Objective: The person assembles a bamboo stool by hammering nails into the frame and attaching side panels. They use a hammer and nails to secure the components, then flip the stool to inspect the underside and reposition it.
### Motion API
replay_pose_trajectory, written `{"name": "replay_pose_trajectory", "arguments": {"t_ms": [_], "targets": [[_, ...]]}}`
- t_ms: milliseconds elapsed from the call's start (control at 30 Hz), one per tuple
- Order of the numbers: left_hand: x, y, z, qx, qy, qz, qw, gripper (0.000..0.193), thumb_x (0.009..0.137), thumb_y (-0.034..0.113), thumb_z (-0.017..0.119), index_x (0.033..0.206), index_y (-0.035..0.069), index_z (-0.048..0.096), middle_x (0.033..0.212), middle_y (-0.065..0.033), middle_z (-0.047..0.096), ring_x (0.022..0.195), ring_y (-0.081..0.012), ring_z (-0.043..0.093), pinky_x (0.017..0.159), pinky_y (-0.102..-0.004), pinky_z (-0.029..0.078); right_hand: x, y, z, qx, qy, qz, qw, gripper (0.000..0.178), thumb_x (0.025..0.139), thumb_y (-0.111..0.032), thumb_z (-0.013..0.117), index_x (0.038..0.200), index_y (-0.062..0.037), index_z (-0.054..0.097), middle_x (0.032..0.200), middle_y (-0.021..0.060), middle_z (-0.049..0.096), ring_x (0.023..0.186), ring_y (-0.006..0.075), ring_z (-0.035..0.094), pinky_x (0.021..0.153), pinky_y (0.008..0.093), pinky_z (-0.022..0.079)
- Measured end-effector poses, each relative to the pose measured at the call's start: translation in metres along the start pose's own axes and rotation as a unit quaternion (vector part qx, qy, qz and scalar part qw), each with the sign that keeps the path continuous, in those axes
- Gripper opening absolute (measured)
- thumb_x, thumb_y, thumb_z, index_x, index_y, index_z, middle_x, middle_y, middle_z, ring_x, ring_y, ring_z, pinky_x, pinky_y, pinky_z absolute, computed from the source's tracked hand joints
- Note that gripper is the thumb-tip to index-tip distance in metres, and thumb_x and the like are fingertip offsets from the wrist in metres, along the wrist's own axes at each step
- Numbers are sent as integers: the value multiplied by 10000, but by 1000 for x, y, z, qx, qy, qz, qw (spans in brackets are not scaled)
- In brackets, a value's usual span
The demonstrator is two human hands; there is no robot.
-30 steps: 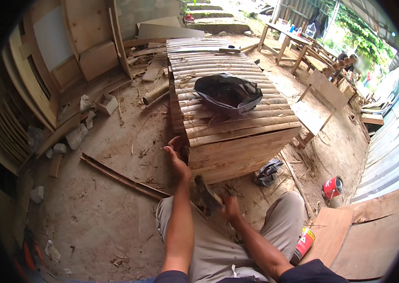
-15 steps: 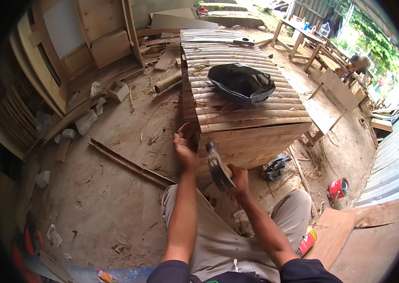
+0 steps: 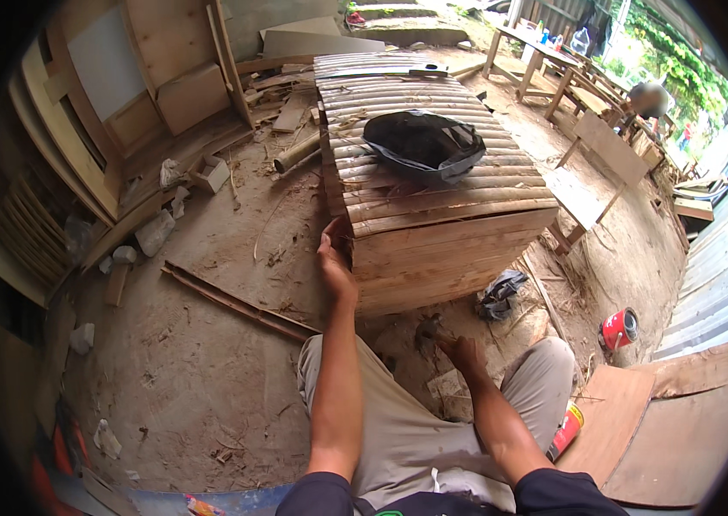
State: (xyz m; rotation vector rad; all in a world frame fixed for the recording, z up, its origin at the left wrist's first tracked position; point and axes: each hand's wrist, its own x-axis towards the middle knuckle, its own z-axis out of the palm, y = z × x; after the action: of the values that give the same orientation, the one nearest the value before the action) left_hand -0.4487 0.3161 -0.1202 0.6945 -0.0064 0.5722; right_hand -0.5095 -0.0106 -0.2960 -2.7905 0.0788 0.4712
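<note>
A long wooden box (image 3: 450,262) with a top of split bamboo slats (image 3: 459,199) stands in front of me. My left hand (image 3: 337,268) is at its near left corner, fingers bent against the side and partly hidden there. Low in front of the box, between my knees, my right hand (image 3: 465,353) is closed around a hammer. The hammer's head (image 3: 428,328) is smeared by motion and apart from the box. On the slats rests a black plastic bag (image 3: 424,148), opened out like a bowl.
A narrow wooden strip (image 3: 239,301) lies on the dirt floor at left. To the right are a crumpled black bag (image 3: 502,294), a red can (image 3: 617,328) and plywood sheets (image 3: 682,430). Wooden frames (image 3: 144,77) lean at far left. Another person (image 3: 635,107) sits at far right.
My right hand has drawn the hammer down and right, away from the box's front corner. The left hand stays at the corner. The view has shifted slightly.
</note>
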Motion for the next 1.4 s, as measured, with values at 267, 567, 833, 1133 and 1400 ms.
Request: {"name": "replay_pose_trajectory", "arguments": {"t_ms": [267, 567, 833, 1133, 1400], "targets": [[-7, -15, -13, 165, 54, 34, 984, 644, 1039, 495, 387, 1429, -13, 445, 1447, -149, 489, 1348, -269, 449, 1149, -406, 303, -5, -49, -53, 94, 280, -198, 935, 332, 897, -303, 709, 998, 7, 644, 920, 240, 672, 827, 405, 671, 746, 467, 544], [-6, -20, -15, 247, 136, 12, 959, 787, 1030, 606, 393, 1495, -27, 348, 1509, -165, 388, 1384, -253, 403, 1176, -379, 278, -1, -219, -337, 132, 459, -409, 777, 897, 777, -516, 810, 1415, -33, 403, 1284, 254, 556, 1276, 439, 498, 1074, 484, 395], [-33, 34, 78, 537, 0, 249, 806, 512, 1053, 382, 446, 1408, 13, 438, 1500, -151, 423, 1419, -311, 367, 1177, -476, 216, 54, -212, -329, 146, 323, -372, 858, 410, 766, -53, 722, 1168, -17, 650, 1092, 198, 650, 1043, 386, 646, 924, 415, 509], [-14, 3, 101, 782, -14, 421, 460, 297, 979, 309, 546, 1223, 161, 630, 1273, 13, 660, 1228, -199, 583, 1066, -435, 290, -5, -95, -382, 315, 371, -369, 792, 287, 759, 49, 676, 1040, -7, 702, 970, 157, 683, 874, 304, 691, 781, 369, 537], [-21, 17, 121, 800, -47, 341, 492, 283, 980, 287, 578, 1206, 130, 643, 1267, -30, 654, 1237, -238, 568, 1092, -483, 280, -67, 11, -376, 314, 433, -259, 804, 292, 734, 71, 628, 1005, -31, 670, 935, 147, 682, 858, 308, 686, 760, 358, 529]]}}
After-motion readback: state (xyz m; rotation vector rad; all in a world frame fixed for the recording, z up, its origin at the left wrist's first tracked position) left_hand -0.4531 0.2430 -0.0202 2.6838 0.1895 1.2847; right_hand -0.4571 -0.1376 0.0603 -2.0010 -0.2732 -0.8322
